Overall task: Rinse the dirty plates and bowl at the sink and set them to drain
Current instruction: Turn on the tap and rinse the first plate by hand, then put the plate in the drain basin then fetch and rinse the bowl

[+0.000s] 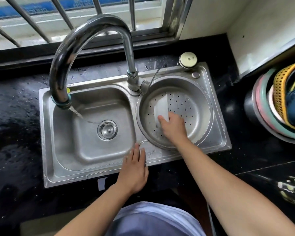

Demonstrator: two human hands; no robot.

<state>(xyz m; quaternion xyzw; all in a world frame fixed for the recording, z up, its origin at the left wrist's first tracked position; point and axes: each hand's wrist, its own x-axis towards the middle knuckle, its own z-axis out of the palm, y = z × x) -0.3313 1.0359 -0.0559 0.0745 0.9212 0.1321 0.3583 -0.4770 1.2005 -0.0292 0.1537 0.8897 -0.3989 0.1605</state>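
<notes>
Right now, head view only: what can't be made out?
- White plate, standing on edge in the perforated steel drainer basin: lower rim hidden by the right hand. It is seen nearly edge-on, so its faces can't be checked for dirt.
- Stack of coloured plastic basins with a yellow mesh basket: cut off by the right frame edge, contents unclear.
- Dark spotted object: cut off at the lower right corner, unidentifiable.

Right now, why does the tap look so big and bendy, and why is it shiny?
Head view: the wide-angle lens bulges the tap, which is near the camera; daylight from the window leaves glare on its curve and on the sink rim; the white plate in the right hand looks smeared, edges unclear.
</notes>
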